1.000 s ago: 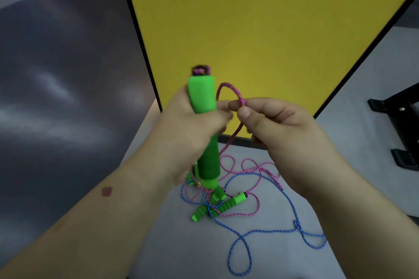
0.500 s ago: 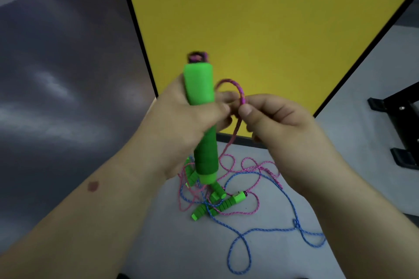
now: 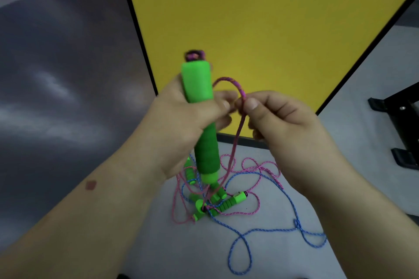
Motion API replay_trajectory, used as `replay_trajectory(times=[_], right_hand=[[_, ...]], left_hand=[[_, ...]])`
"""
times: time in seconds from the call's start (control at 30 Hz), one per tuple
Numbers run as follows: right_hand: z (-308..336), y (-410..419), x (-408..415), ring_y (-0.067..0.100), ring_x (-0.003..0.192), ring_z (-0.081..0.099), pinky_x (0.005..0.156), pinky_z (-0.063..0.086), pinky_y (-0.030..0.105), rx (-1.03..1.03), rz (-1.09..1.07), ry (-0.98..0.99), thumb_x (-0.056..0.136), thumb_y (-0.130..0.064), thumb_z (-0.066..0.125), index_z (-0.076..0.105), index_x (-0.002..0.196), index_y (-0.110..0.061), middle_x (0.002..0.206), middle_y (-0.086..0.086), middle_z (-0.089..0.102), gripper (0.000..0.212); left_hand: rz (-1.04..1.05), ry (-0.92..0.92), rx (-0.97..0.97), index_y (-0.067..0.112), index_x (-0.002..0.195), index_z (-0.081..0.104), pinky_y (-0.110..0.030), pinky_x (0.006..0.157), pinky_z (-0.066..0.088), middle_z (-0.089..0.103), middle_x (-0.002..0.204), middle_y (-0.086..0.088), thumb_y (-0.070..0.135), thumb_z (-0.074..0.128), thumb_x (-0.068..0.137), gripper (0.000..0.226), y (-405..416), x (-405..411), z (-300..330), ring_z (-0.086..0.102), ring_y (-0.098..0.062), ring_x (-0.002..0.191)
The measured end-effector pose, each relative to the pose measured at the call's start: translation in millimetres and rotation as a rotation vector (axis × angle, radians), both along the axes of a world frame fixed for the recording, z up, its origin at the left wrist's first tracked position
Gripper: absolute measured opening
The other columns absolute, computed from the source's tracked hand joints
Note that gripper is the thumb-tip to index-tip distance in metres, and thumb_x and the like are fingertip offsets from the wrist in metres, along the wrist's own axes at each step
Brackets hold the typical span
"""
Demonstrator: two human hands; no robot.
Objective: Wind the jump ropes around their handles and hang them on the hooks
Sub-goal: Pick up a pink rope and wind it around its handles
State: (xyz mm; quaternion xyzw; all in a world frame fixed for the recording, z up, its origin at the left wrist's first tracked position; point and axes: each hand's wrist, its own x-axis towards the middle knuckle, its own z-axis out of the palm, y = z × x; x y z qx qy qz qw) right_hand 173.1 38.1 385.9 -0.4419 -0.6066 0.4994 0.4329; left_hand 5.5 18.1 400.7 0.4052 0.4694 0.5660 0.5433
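My left hand (image 3: pixel 181 120) grips a green jump-rope handle (image 3: pixel 199 97), held upright in front of the yellow panel. A pink rope (image 3: pixel 235 133) leaves the handle's top, arches over to the right and hangs down. My right hand (image 3: pixel 278 120) pinches this pink rope between thumb and forefinger, close to my left thumb. On the grey floor below lie several other green handles (image 3: pixel 224 205) in a tangle of pink rope and blue rope (image 3: pixel 267 230). No hooks are in view.
A yellow panel (image 3: pixel 272 18) with a black frame stands straight ahead. A dark wall (image 3: pixel 56 75) fills the left side. Black metal feet of a stand (image 3: pixel 399 129) sit at the right edge on the grey floor (image 3: pixel 353 108).
The held handle has risen a little and tilted. The pink loop between my hands has grown taller, and the pink rope on the floor has shifted slightly.
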Motion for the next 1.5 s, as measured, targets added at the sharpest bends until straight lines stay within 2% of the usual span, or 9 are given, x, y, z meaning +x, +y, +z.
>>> replay_trajectory(times=[0.1,0.2,0.4,0.57,0.73,0.9,1.1,1.23,1.5], right_hand=[[0,1,-1,-0.004,0.057,0.054,0.057,0.044,0.01,0.037,-0.064,0.108,0.1,-0.017,0.059,0.075,0.093,-0.019,0.067,-0.014,0.065,0.017],[0,-2,-2,-0.005,0.055,0.055,0.057,0.044,0.009,-0.063,-0.006,0.143,0.1,-0.017,0.059,0.074,0.093,-0.017,0.062,-0.015,0.064,0.017],[-7,-4,0,0.021,0.073,0.047,0.069,0.039,0.039,-0.117,0.172,-0.146,0.094,-0.026,0.07,0.08,0.096,-0.023,0.085,0.028,0.064,0.01],[6,-3,1,-0.002,0.059,0.063,0.057,0.049,0.01,-0.102,0.061,0.247,0.097,-0.007,0.058,0.078,0.093,-0.015,0.07,-0.008,0.075,0.022],[-4,1,2,0.018,0.08,0.07,0.081,0.058,0.039,-0.196,0.042,0.251,0.088,-0.029,0.066,0.079,0.104,-0.01,0.094,0.014,0.079,0.027],[-6,0,9,0.008,0.07,0.055,0.069,0.043,0.032,-0.209,0.18,-0.162,0.099,-0.027,0.063,0.081,0.091,-0.016,0.078,0.001,0.074,0.022],[4,-3,1,-0.005,0.057,0.062,0.058,0.047,0.01,-0.148,0.03,0.183,0.1,-0.012,0.057,0.074,0.094,-0.013,0.062,-0.013,0.07,0.018],[3,-5,-3,-0.001,0.057,0.064,0.057,0.05,0.015,-0.246,0.006,0.281,0.1,-0.013,0.059,0.076,0.092,-0.01,0.07,-0.008,0.074,0.019],[-4,-4,2,0.0,0.063,0.055,0.064,0.043,0.016,-0.16,0.203,-0.163,0.097,-0.016,0.066,0.078,0.094,-0.014,0.069,-0.012,0.067,0.012]], left_hand=[[-0.118,0.248,0.0,0.028,0.112,0.061,-0.058,0.091,0.061,0.079,0.089,-0.011,0.011,0.076,0.071,0.047,-5,8,-5,0.078,-0.029,0.089],[-0.002,0.184,0.064,0.029,0.106,0.061,-0.053,0.081,0.065,0.077,0.09,-0.015,0.007,0.079,0.073,0.044,-4,12,-4,0.078,-0.032,0.084],[0.124,-0.113,0.07,0.022,0.123,0.054,-0.036,0.073,0.064,0.076,0.091,-0.009,-0.006,0.07,0.091,0.046,5,-4,5,0.078,-0.024,0.081],[-0.1,0.325,0.088,0.028,0.11,0.067,-0.066,0.088,0.057,0.075,0.101,-0.021,0.015,0.08,0.074,0.041,0,10,-11,0.071,-0.049,0.096],[-0.016,0.17,0.104,0.042,0.096,0.069,-0.062,0.086,0.061,0.077,0.092,-0.019,0.007,0.082,0.075,0.043,-4,21,-14,0.076,-0.04,0.088],[0.112,-0.109,0.02,0.025,0.11,0.055,-0.034,0.067,0.063,0.076,0.089,-0.01,-0.009,0.068,0.091,0.042,5,5,-1,0.077,-0.021,0.076],[-0.107,0.219,-0.04,0.01,0.119,0.06,-0.055,0.092,0.061,0.079,0.103,-0.014,0.006,0.08,0.077,0.047,1,3,-17,0.077,-0.034,0.099],[-0.041,0.354,0.053,0.023,0.108,0.061,-0.062,0.085,0.061,0.076,0.091,-0.011,0.018,0.086,0.071,0.045,-3,16,-18,0.076,-0.039,0.09],[0.093,-0.064,0.043,0.027,0.098,0.053,-0.035,0.071,0.062,0.075,0.097,-0.012,-0.006,0.069,0.091,0.037,1,-1,4,0.079,-0.026,0.084]])
